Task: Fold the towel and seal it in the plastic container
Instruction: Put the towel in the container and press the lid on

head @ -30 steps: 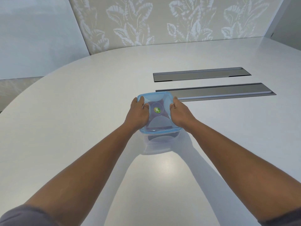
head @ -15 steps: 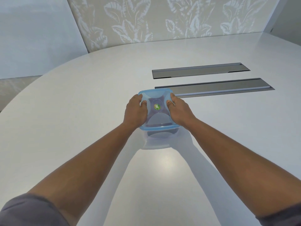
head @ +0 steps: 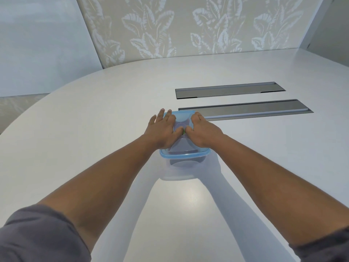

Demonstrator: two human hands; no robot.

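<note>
A clear plastic container with a light blue lid [head: 185,155] stands on the white table [head: 90,133], straight ahead of me. Through the lid and the near wall a dark grey folded towel [head: 181,149] shows inside. My left hand [head: 162,131] lies flat on the left half of the lid, fingers spread and reaching past its far edge. My right hand [head: 203,131] rests on the right half with its fingers bent, fingertips on the lid's middle. Both hands press down from above and together hide the lid's green sticker.
Two long grey metal cable flaps are set flush into the table: the nearer flap [head: 253,109] lies just right of and behind the container, and the farther flap [head: 230,90] beyond it. A leaf-patterned wall stands behind the table's curved far edge.
Both hands have left the container's sides and moved onto the top of the lid, meeting at its middle. The container has stayed where it was.
</note>
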